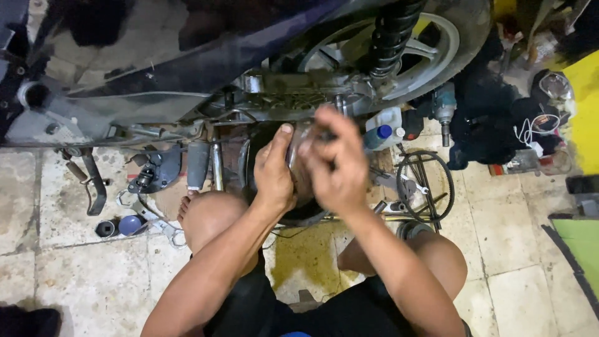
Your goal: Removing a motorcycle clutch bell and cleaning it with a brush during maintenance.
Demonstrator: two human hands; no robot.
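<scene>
1. Fingers (282, 138) of the left hand (273, 171) were curled round the left side of a dark round metal part (299, 163), thumb pointing up along its edge; grip looked closed on it.
2. Right hand (337, 165) was blurred, fingers bent over the top and right side of the same part; it touched the part, but how tightly it gripped I could not tell.
3. Metal part sat between both hands, held up in front of the knees, just below the underside of the scooter (187, 68).
4. Far left: kickstand lever (93, 184) lay on the tiled floor (93, 281); near it a socket (106, 228) and a blue cap (130, 224).
5. Left of the hands: grey foot peg (198, 165) and a dark bracket (156, 171), beside the person's bare toes.
6. Above the hands: black shock spring (390, 37) and rear wheel (437, 50).
7. Right of the hands: white bottle with blue cap (382, 132), drive belt loop (425, 187) on the floor, wrenches inside it.
8. Further right: power tool (444, 109), dark cloth pile (493, 125).
</scene>
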